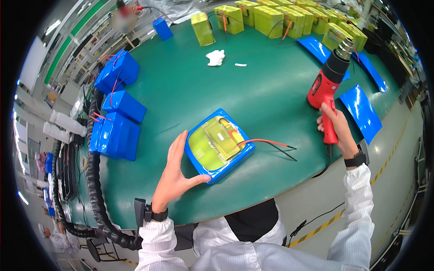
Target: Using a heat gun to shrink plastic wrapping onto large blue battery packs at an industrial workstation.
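A battery pack point(209, 145) stands before me on the green table, its sides in shiny blue wrap and its yellow-green top showing. Red and black wires point(271, 145) run out from it to the right. My left hand point(175, 174) is spread round the pack's left side and near corner, thumb at the blue edge, fingers stretched out. In my right hand point(335, 124) is a red and black heat gun point(324, 83), gripped by its handle with the metal nozzle pointing up and away. The gun is held to the right, apart from the pack.
Several blue-wrapped packs point(120, 135) stand along the left edge beside a thick black hose point(93, 180). Many yellow-green packs point(269, 21) line the far edge. Flat blue wrap sleeves point(361, 113) lie at the right. A crumpled white scrap point(215, 58) lies farther back. The gun's cord point(326, 165) hangs over the near edge.
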`<act>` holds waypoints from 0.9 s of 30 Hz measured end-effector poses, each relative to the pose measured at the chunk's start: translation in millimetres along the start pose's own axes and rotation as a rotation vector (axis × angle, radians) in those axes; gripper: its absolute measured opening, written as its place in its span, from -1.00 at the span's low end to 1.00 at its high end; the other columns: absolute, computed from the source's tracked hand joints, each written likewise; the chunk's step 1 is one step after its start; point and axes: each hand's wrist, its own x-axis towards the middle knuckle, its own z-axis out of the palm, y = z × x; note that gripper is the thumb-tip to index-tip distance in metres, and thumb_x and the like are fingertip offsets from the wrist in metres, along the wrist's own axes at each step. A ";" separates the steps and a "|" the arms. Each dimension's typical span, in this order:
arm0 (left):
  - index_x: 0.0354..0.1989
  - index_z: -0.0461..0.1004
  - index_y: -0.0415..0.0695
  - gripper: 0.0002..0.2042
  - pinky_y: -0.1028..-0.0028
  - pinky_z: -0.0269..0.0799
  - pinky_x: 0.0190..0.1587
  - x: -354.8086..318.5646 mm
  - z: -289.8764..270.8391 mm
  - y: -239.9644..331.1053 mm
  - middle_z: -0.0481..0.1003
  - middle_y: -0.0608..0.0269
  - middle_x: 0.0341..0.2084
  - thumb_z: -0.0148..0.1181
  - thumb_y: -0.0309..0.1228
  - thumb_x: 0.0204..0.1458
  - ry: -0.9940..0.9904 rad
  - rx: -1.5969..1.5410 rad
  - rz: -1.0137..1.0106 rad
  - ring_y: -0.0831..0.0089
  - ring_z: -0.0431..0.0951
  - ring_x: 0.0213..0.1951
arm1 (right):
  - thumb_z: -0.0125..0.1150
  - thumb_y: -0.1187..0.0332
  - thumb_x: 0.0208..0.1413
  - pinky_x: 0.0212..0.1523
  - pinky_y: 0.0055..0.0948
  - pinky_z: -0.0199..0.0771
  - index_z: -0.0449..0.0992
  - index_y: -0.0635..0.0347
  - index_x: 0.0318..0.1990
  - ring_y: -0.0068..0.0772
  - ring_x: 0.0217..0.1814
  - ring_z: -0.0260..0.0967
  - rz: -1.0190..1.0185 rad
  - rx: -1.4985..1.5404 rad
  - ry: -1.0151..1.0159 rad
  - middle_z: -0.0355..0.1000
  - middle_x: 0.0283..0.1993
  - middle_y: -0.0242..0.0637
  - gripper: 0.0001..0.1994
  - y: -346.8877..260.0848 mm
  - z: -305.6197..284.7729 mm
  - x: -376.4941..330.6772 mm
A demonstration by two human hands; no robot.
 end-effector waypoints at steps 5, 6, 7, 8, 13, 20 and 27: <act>0.51 -0.07 -0.13 0.13 0.11 -0.08 0.45 -4.2 15.6 6.1 0.01 -0.05 0.43 0.54 -0.09 -0.21 0.057 -0.048 -0.030 0.03 -0.04 0.46 | 0.32 0.06 0.19 -0.48 -0.59 0.42 0.40 0.23 -0.14 -0.60 -0.53 0.40 -0.092 -0.123 0.098 0.40 -0.46 -0.39 -0.60 -5.3 12.5 -9.2; 0.51 -0.06 -0.14 0.09 0.09 -0.09 0.45 -5.8 19.2 14.0 0.02 -0.06 0.42 0.51 -0.09 -0.17 0.076 -0.036 -0.038 0.01 -0.02 0.44 | 0.32 0.06 0.19 -0.48 -0.58 0.42 0.40 0.23 -0.16 -0.59 -0.53 0.41 -0.081 -0.118 0.081 0.40 -0.46 -0.39 -0.61 -3.1 7.5 -7.7; 0.51 -0.06 -0.14 0.09 0.09 -0.09 0.45 -10.7 23.0 20.8 0.02 -0.06 0.42 0.51 -0.09 -0.17 0.079 -0.040 -0.037 0.01 -0.02 0.44 | 0.31 0.07 0.20 -0.48 -0.57 0.42 0.40 0.22 -0.17 -0.59 -0.53 0.41 -0.072 -0.112 0.057 0.41 -0.45 -0.39 -0.62 -1.7 6.8 -4.6; 0.50 -0.05 -0.16 0.07 0.08 -0.08 0.44 -17.7 28.3 28.4 0.04 -0.06 0.40 0.50 -0.09 -0.15 0.129 0.034 -0.087 0.00 0.00 0.42 | 0.31 0.07 0.20 -0.48 -0.57 0.42 0.40 0.22 -0.17 -0.59 -0.53 0.41 -0.074 -0.116 0.057 0.41 -0.45 -0.39 -0.62 -2.0 7.3 -3.5; 0.46 -0.02 -0.29 -0.05 0.06 -0.03 0.36 -51.1 65.6 53.0 0.08 -0.15 0.34 0.40 -0.16 -0.03 0.370 0.169 -0.144 -0.07 0.08 0.32 | 0.32 0.07 0.20 -0.47 -0.56 0.43 0.41 0.21 -0.23 -0.58 -0.51 0.42 -0.084 -0.150 0.076 0.40 -0.46 -0.40 -0.63 -2.3 8.3 -3.5; 0.24 0.33 -0.29 -0.42 0.11 0.13 0.22 -75.7 75.8 50.9 0.21 -0.14 0.23 0.34 -0.45 0.00 0.433 0.038 -0.109 0.02 0.22 0.16 | 0.35 0.07 0.18 -0.33 -0.46 0.48 0.45 0.28 -0.11 -0.48 -0.34 0.48 -0.180 -0.393 0.237 0.44 -0.32 -0.31 -0.58 1.9 7.6 -11.9; -0.08 0.58 -0.22 -0.73 0.14 0.34 0.13 -79.8 66.0 34.6 0.35 -0.10 0.15 0.29 -0.58 0.00 0.442 0.207 0.139 0.02 0.37 0.12 | 0.34 0.33 0.13 0.02 -0.33 0.39 0.42 0.28 0.06 -0.27 -0.01 0.35 -0.638 -0.587 0.035 0.39 -0.02 -0.17 -0.61 -9.4 84.7 -122.6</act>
